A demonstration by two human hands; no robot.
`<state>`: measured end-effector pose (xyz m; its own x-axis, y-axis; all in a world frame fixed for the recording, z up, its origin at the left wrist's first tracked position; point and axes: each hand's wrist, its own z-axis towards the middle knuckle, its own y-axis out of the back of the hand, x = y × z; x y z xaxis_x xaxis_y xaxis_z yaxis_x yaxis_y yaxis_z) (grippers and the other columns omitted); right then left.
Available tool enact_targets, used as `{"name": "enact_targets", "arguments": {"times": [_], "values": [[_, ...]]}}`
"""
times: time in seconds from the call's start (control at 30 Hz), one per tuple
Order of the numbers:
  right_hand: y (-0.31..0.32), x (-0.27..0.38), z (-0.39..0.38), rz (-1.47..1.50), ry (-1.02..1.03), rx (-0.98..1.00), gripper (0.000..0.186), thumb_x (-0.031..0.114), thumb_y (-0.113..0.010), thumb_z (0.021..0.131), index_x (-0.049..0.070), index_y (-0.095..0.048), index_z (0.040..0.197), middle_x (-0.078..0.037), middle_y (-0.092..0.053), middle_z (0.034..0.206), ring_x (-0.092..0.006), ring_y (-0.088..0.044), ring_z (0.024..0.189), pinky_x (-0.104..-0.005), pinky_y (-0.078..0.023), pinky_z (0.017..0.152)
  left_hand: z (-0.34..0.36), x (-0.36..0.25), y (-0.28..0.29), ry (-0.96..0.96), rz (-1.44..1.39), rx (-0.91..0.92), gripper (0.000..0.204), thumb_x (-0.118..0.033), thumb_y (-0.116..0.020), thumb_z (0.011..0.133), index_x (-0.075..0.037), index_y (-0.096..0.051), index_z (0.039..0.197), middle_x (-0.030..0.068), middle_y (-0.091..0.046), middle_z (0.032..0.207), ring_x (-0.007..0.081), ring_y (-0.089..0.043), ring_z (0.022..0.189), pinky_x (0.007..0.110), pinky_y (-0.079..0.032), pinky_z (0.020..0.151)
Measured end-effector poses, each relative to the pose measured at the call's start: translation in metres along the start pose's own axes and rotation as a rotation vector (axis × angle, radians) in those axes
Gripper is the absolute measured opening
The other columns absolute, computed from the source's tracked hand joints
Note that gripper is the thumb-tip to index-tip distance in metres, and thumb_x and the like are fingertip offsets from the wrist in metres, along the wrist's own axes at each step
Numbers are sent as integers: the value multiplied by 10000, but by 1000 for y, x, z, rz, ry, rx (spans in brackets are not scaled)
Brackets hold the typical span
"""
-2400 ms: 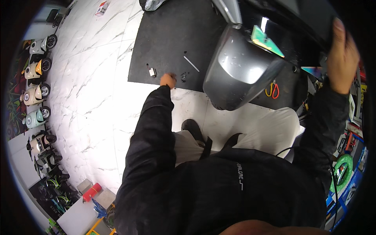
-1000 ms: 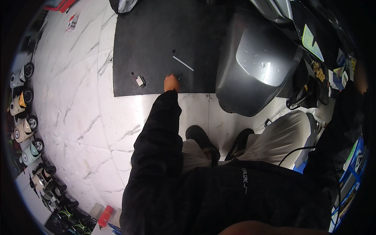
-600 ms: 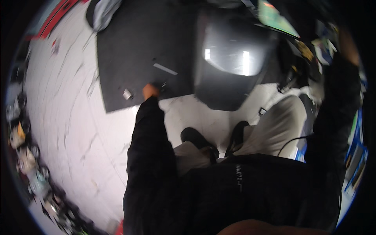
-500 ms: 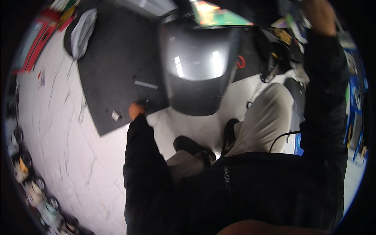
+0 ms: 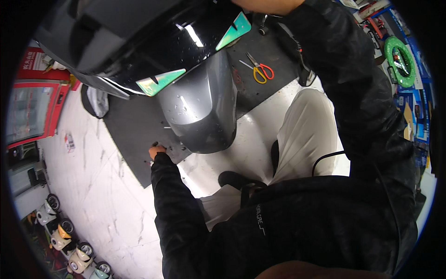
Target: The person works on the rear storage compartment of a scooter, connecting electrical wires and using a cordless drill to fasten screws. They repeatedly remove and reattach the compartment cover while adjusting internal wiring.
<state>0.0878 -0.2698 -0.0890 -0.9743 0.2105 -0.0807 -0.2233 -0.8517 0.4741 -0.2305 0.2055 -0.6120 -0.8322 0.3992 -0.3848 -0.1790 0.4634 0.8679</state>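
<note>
Low on the left, my left hand (image 5: 157,151) is down at the black mat (image 5: 130,123), its fingers closed; small dark pieces lie around it, and what it holds I cannot make out. The grey front mudguard (image 5: 202,100) of a scooter is to its right. Above that is the glossy black front body (image 5: 139,42), with shiny green trim pieces (image 5: 160,83) on it. At the upper edge my right hand (image 5: 269,5) reaches to the body's right side; its fingers are cut off from view.
Scissors (image 5: 260,73) with a yellow and a red handle lie on the mat, right of the mudguard. Boxes and a green ring-shaped pack (image 5: 399,62) stand along the right. At far left are a red-framed cabinet (image 5: 32,111) and several small scooters (image 5: 60,239).
The view has swung, and the black front body now fills the upper left. The scissors show fully. My left hand stays low by the mat; my right stays high.
</note>
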Motion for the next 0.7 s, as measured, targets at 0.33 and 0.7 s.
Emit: {"name": "enact_targets", "arguments": {"times": [0.33,0.7], "values": [[13,44,-5,18,-346,-136,662,298,-899,892,78,-660,1468,-149,-568,1608,-378,-502,1528,-462,-447,1232,-270,-305,315,-955,-757,-576,256,10,-543,1093,38,-697,1296,94,-748,1131,147,-654,943,296,-539,828],[113,81,-174,37,-755,-221,398,228,-849,954,63,-729,1296,-130,-677,1437,-369,-589,1417,-467,-487,1167,-312,-451,281,-1653,-340,-719,395,195,-539,906,6,-768,1166,155,-745,1203,299,-715,1153,385,-563,1029]]}}
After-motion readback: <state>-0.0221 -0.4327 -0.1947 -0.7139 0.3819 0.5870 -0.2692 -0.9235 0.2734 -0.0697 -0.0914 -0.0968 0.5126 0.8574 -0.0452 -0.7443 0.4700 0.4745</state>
